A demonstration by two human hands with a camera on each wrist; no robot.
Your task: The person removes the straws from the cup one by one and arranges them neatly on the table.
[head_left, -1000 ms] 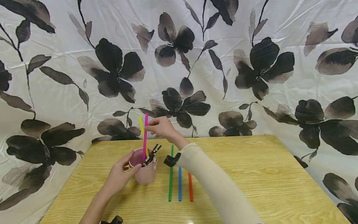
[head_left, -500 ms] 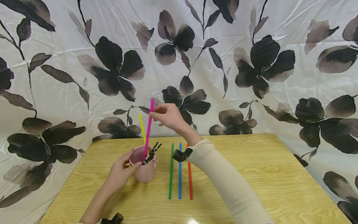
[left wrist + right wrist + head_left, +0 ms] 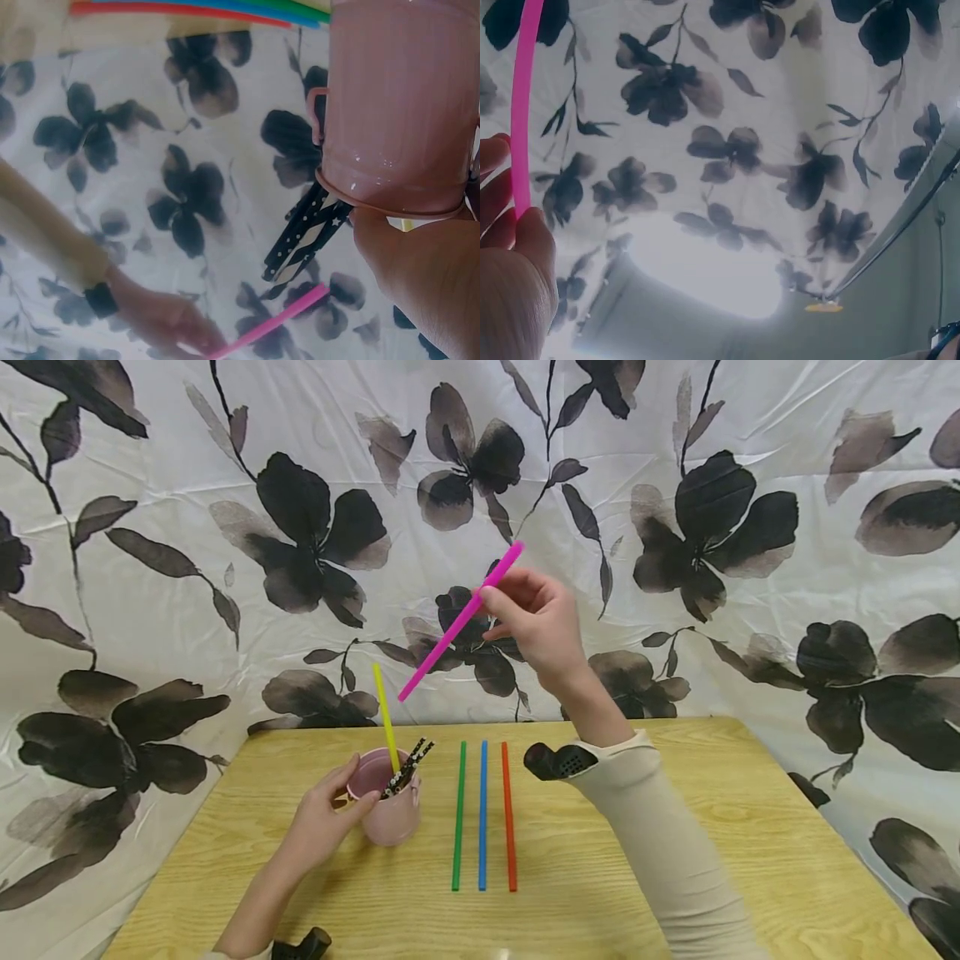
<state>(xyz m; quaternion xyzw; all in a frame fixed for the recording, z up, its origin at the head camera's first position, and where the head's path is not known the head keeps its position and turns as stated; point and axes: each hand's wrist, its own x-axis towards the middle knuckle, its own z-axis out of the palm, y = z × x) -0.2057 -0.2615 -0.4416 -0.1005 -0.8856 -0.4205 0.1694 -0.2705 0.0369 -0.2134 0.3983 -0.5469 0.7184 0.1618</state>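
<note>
My right hand [image 3: 543,622] pinches a pink straw [image 3: 450,635] between thumb and fingers, up in the air above the table's back edge. The straw slants, its lower end pointing down to the left, apart from the pink bucket [image 3: 393,822]. My left hand [image 3: 326,818] grips that small bucket by its side, with the thumb at the near rim. A yellow straw [image 3: 386,714] stands in the bucket, leaning left. Several black patterned straws [image 3: 304,240] lean out over the rim beside the small handle [image 3: 316,116]. In the right wrist view the pink straw [image 3: 522,112] rises from my fingertips.
Green [image 3: 459,818], blue [image 3: 483,818] and red [image 3: 509,818] straws lie side by side on the wooden table [image 3: 675,827], right of the bucket. A white cloth [image 3: 570,410] with dark flowers hangs behind the table.
My right hand has drawn the pink straw up out of the bucket and moved it up and to the right, tilting it. The left hand has stayed on the bucket.
</note>
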